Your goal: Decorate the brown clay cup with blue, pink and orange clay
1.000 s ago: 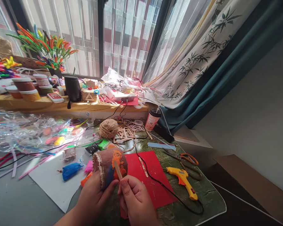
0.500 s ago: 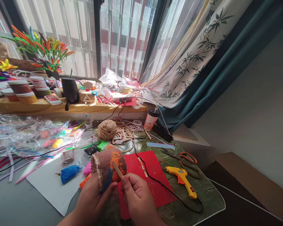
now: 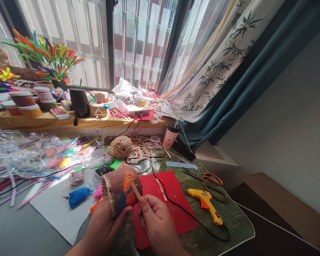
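My left hand (image 3: 102, 224) is wrapped round a brown cup-shaped piece (image 3: 117, 179) with a pale wavy band near its rim, holding it tilted on its side. Orange clay (image 3: 129, 176) and a blue patch (image 3: 122, 201) are spread over its surface. Between the thumb and fingers of my right hand (image 3: 156, 220) is a wooden craft stick (image 3: 135, 189), its tip against the orange clay. A red sheet (image 3: 173, 199) lies beneath my right hand, with another craft stick (image 3: 161, 189) on it. Blue clay in a wrapper (image 3: 80, 196) rests on white paper to the left.
At the right lie a yellow glue gun (image 3: 206, 204) with its black cord and orange-handled scissors (image 3: 212, 179). Behind are a twine ball (image 3: 121, 147) and a paper cup (image 3: 171, 136). Clear plastic bags (image 3: 29, 153) cover the left; paint jars (image 3: 22, 99) stand on the sill.
The stick's tip has shifted slightly right and down-up angle has steepened a little on the orange clay. The cup-shaped piece has turned slightly in my left hand.
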`<state>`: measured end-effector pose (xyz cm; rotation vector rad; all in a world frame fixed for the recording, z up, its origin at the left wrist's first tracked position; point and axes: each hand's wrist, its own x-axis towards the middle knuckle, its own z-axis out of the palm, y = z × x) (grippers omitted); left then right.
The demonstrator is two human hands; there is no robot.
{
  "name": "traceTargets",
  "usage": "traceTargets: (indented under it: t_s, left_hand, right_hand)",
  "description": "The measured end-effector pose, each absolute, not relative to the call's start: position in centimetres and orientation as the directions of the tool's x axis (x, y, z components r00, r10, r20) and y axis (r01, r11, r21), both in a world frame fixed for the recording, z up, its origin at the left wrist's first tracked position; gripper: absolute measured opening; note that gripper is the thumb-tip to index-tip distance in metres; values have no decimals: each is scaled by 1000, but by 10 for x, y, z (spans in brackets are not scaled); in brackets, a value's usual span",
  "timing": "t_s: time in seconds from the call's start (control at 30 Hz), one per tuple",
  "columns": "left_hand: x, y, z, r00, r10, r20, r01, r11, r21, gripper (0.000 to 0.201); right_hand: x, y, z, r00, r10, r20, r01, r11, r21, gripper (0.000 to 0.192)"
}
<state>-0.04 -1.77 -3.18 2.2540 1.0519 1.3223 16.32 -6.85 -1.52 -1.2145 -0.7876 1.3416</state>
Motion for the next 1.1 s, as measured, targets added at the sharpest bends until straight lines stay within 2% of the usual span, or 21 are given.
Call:
traceTargets:
  t_s: [0.2, 0.4, 0.53, 0.67, 0.73, 0.83, 0.97, 1.03, 1.1]
  left_hand:
    - [-1, -19, -31, 289, 724, 626, 407, -685, 605, 39]
    - [-4, -20, -34, 306, 706, 638, 434, -700, 567, 37]
    - [-5, -16, -35, 329, 654, 681, 437, -745, 505, 37]
    - [-8, -12, -35, 405, 564, 719, 408, -816, 410, 34]
    - [-10, -11, -36, 453, 550, 702, 381, -831, 405, 35]
    - [-11, -14, -41, 513, 559, 651, 333, -829, 449, 40]
    - [-5, -24, -47, 520, 562, 643, 264, -822, 505, 40]
    - [-2, -29, -48, 496, 599, 629, 257, -793, 552, 43]
    - [-1, -31, -47, 455, 634, 625, 244, -764, 597, 43]
  right_hand:
    - [164, -68, -15, 150, 965, -217, -281, -169, -945, 73]
    - [172, -69, -13, 250, 966, -65, -37, -58, -998, 72]
    - [186, -63, -6, 82, 972, -220, -154, -206, -966, 70]
    - [213, -56, 10, -69, 959, -276, -40, -279, -959, 65]
    - [229, -54, 19, -139, 947, -291, -26, -297, -954, 62]
    - [254, -56, 34, -191, 951, -242, 78, -232, -970, 59]
    - [279, -64, 54, -229, 968, -101, 356, -14, -934, 51]
    - [284, -67, 61, -242, 969, -57, 403, 47, -914, 51]
    - [282, -68, 62, -185, 982, -43, 352, 26, -936, 54]
